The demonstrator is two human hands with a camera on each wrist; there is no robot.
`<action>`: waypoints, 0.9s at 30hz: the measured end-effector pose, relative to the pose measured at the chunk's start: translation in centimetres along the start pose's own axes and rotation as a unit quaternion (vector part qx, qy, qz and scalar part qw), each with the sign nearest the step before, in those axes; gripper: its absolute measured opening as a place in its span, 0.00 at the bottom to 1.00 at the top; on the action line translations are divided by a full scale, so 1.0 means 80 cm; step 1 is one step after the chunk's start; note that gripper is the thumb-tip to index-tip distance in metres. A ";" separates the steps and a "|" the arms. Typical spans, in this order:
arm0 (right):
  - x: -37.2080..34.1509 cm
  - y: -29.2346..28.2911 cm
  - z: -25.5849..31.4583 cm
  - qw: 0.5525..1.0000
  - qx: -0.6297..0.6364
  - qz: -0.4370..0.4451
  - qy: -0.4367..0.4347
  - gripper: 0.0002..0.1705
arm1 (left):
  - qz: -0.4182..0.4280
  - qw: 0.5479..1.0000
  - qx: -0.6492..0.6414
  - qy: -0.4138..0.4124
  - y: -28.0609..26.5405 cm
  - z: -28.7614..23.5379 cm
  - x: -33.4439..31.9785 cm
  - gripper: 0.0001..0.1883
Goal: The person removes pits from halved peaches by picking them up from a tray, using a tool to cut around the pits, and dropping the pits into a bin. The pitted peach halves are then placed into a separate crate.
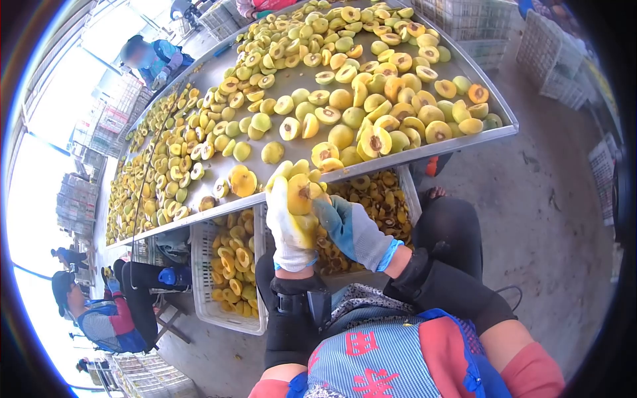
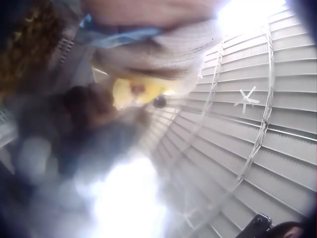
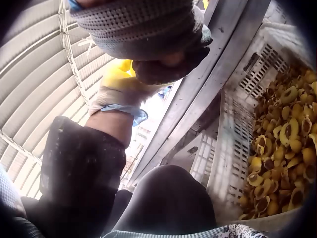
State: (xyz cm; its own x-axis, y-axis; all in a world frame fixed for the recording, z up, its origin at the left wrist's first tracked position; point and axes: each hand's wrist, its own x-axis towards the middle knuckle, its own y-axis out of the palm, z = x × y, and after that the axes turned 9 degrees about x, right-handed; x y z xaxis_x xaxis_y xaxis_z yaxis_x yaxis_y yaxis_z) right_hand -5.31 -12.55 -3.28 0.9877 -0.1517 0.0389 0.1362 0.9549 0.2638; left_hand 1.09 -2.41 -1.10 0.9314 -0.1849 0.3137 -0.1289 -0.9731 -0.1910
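My left hand (image 1: 292, 222), in a white glove stained yellow, holds up a yellow peach half (image 1: 298, 194) at the table's near edge. Its cut face and brown hollow turn toward me. Against the fruit's right side come the fingers of my right hand (image 1: 355, 229), in a blue and grey glove. In the right wrist view those fingers curl inward, and I cannot tell what they grip. The left wrist view is blurred but shows a cut peach face (image 2: 136, 90) under the left glove. Many halved peaches (image 1: 375, 141), some with pits, cover the metal table (image 1: 282, 147) just beyond my hands.
Below the table edge stands a white crate (image 1: 229, 323) of peach halves. Another crate (image 3: 230, 168) with more fruit pieces is between my knees. Other people (image 1: 99, 318) sit around the table. Stacked crates (image 1: 551, 56) stand on the concrete floor at the right.
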 end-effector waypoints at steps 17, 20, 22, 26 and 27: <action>-0.010 0.008 -0.019 0.991 0.070 0.055 0.104 0.35 | -0.081 0.954 -0.229 -0.174 0.012 -0.008 -0.013 0.19; -0.010 0.009 -0.032 0.995 0.060 0.036 0.064 0.34 | -0.066 0.946 -0.247 -0.199 0.014 -0.014 -0.012 0.21; -0.010 0.005 -0.034 0.995 0.059 0.048 0.063 0.34 | -0.044 0.951 -0.235 -0.194 0.012 -0.012 -0.015 0.22; -0.014 0.007 -0.043 0.996 0.038 0.047 0.068 0.36 | -0.044 0.959 -0.189 -0.209 0.011 -0.007 -0.019 0.22; -0.013 0.007 -0.045 0.996 0.027 0.053 0.067 0.37 | -0.040 0.963 -0.179 -0.199 0.010 -0.006 -0.020 0.22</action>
State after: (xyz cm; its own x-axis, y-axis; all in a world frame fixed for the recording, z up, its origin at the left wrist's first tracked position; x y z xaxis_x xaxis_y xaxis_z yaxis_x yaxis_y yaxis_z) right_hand -6.02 -10.95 -6.63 0.9982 -0.0115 -0.0591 0.0296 0.9484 0.3158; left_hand -0.66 -2.99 -1.32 0.9906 -0.1099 -0.0810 -0.0944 -0.9801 0.1747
